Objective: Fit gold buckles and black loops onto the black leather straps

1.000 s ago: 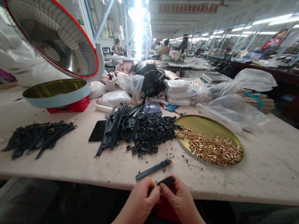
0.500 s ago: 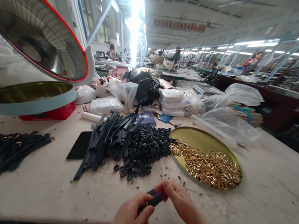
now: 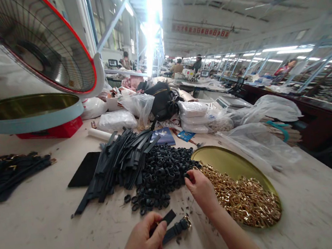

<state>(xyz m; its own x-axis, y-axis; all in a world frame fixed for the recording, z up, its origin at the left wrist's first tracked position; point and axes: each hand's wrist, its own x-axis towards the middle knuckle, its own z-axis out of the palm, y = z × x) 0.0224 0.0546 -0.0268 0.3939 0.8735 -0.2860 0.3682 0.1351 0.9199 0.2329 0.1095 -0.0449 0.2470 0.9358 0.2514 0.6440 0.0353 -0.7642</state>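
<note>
Near the table's front edge my left hand [image 3: 143, 241] pinches a dark strap [image 3: 168, 218]. Below it, a second strap length with a gold buckle [image 3: 186, 222] at its end sticks out from beside my fingers. My right hand [image 3: 199, 185] is at the right edge of the pile of small black loops [image 3: 163, 170], its fingertips pressed together; what they hold, if anything, is too small to name. Flat dark strips [image 3: 121, 159] lie heaped left of the loops. Gold buckles [image 3: 244, 196] fill part of a round gold tray [image 3: 229, 157] right of my right hand.
Finished-looking dark straps [image 3: 9, 175] lie at the far left. A fan [image 3: 40, 47] stands behind a round tin [image 3: 29, 119] on a red base. A black tablet-like slab [image 3: 84, 169], plastic bags [image 3: 119, 119] and a black bag [image 3: 161, 100] lie further back. People work in the background.
My right hand has let go of the strap and moved up and right to the loops' edge. My left hand still holds the strap, and a gold buckle now shows. The view has shifted slightly.
</note>
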